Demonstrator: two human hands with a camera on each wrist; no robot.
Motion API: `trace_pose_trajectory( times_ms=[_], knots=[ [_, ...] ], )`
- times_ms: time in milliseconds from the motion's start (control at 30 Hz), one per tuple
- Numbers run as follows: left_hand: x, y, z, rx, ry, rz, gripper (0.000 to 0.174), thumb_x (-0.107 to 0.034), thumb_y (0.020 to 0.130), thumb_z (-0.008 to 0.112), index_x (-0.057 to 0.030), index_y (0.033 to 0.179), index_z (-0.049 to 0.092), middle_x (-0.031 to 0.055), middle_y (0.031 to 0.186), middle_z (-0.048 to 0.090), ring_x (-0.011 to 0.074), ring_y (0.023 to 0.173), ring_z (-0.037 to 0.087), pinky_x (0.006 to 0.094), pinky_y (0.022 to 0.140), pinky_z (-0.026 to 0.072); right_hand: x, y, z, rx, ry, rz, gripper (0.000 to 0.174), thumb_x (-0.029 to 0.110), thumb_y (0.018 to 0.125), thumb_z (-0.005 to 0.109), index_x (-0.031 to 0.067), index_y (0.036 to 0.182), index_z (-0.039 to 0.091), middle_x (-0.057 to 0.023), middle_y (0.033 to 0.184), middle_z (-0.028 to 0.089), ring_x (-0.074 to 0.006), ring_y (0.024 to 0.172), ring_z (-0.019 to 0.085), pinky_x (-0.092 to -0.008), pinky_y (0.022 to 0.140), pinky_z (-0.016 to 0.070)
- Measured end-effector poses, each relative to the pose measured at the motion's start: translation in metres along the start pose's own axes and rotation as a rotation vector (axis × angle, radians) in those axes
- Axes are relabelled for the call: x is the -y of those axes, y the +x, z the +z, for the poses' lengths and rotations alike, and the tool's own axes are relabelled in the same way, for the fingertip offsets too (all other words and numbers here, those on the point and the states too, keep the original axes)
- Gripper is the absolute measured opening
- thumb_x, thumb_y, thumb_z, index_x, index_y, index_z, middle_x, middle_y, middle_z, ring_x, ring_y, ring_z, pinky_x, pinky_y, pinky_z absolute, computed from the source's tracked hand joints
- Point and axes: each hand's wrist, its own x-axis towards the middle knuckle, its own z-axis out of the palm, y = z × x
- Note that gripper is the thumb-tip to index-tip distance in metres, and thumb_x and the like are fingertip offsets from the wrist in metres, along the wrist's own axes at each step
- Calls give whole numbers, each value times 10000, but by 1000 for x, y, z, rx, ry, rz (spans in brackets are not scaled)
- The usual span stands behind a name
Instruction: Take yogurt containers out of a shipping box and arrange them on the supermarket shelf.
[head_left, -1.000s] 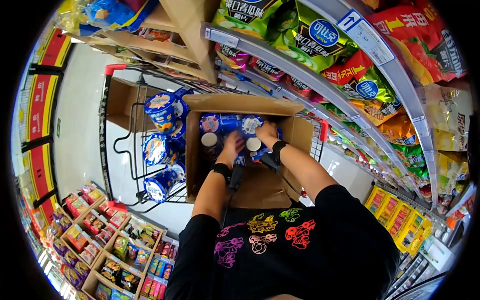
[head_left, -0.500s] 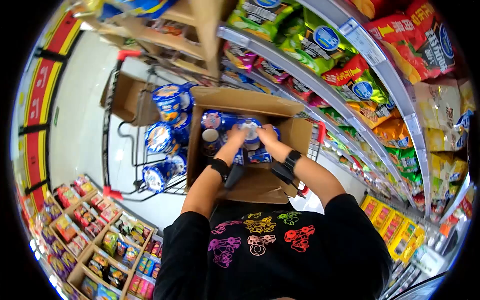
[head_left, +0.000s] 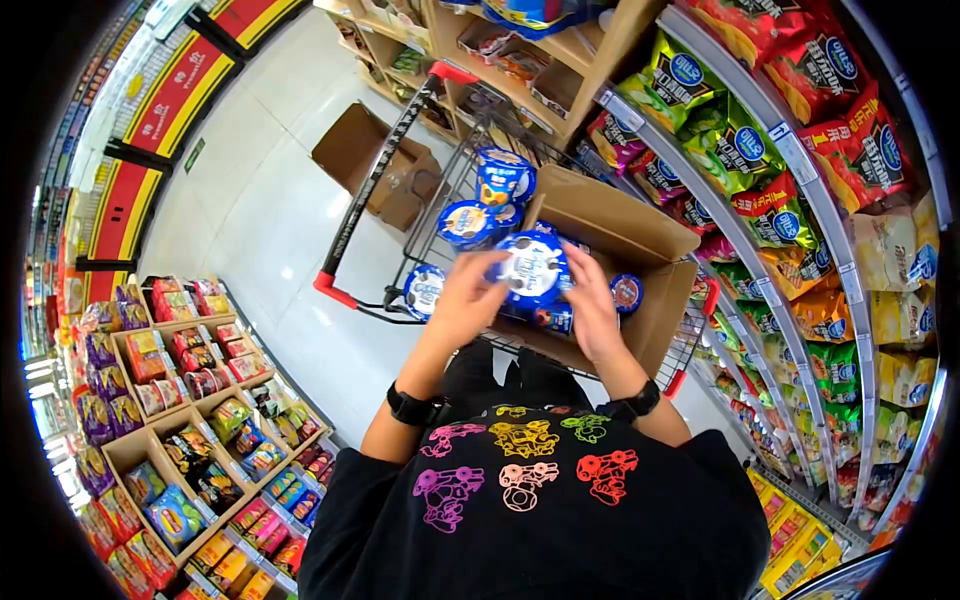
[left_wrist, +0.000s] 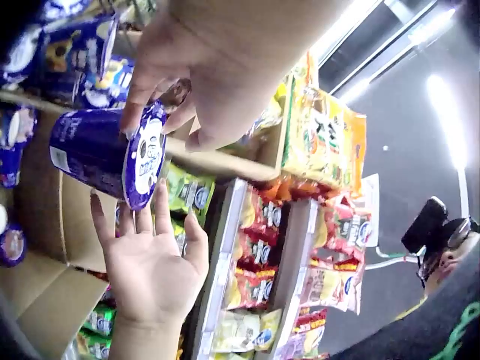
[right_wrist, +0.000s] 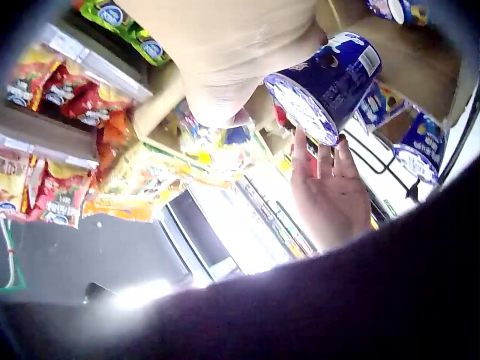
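Note:
A blue snack cup (head_left: 535,268) with a white-patterned lid is raised over the near left part of the cardboard box (head_left: 610,205), its lid facing up towards the head. My left hand (head_left: 465,300) holds its left side; in the left wrist view a finger lies on the cup's wall beside the lid's rim. On the opposite side, my right hand (head_left: 595,310) touches the cup with nearly straight fingers, palm turned inward (left_wrist: 154,274). More blue cups are inside the box, including one (head_left: 627,292) at the right. Other cups (head_left: 465,222) stand left of the box.
The box sits on a wire shopping cart (head_left: 345,235). Another open carton (head_left: 375,165) lies on the floor beyond the cart. Shelves of chip bags (head_left: 735,155) rise close on the right. A compartmented snack display (head_left: 195,425) is at the left.
Both hands have come up out of the box towards the body with a blue cup between them. The head view has turned, so cart and box appear further right.

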Motion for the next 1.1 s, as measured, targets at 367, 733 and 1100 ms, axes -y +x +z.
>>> trace_pose_trajectory(
  times_ms=[367,733,1100],
  knots=[
    [22,-59,-117,-164,218,-196,401,-163,776,584,-115,1165,502,149,927,509,177,643,548,275,622,468,-47,32,121,360,-268,66,515,44,793,531,41,1282,368,-104,1309,396,-219,1233,346,-333,993,305],
    [18,-63,-133,1,708,-137,531,-304,770,589,-154,1254,432,297,1118,482,420,979,528,416,827,440,-80,30,121,245,-213,160,416,98,773,597,31,1168,487,-120,1127,528,-188,1012,507,-298,869,414],
    [-47,-16,-74,-75,698,177,366,-148,764,596,-93,1118,523,156,1103,473,358,947,526,403,737,453,-72,17,35,-108,-37,-3,185,61,855,478,32,1030,530,-73,891,610,-113,763,574,-222,664,446]
  ],
)
